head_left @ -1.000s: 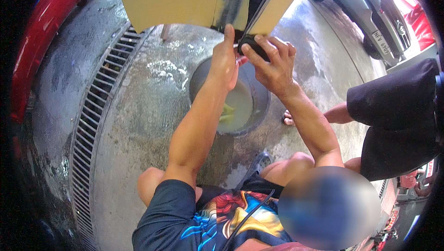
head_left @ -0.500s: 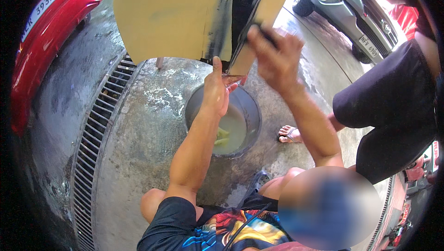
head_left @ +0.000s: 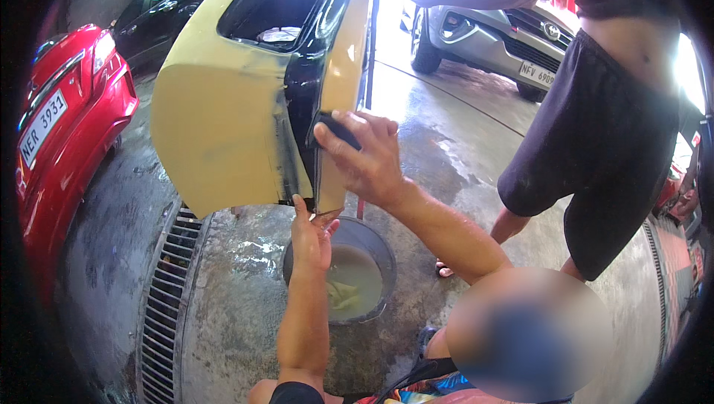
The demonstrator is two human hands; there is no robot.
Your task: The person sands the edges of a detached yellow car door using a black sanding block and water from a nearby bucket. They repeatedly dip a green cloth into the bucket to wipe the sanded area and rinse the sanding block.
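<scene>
Wet concrete floor [head_left: 230, 307]; right fingers [head_left: 367, 133] clasp black block [head_left: 339, 130] against yellow door [head_left: 212, 125]; left fingers [head_left: 299, 209] hold door's lower corner.

One left hand [head_left: 312, 242], one right hand [head_left: 372, 162]; one yellow panel [head_left: 212, 129]; one black block [head_left: 339, 132]; one bucket [head_left: 384, 249]; one co-worker [head_left: 587, 158]; one red car [head_left: 83, 132], left; one black car [head_left: 165, 11], far left; one silver car [head_left: 482, 48], far right.

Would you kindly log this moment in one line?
left hand: touching yellow car door; right hand: holding black block at door; bucket: below
</scene>
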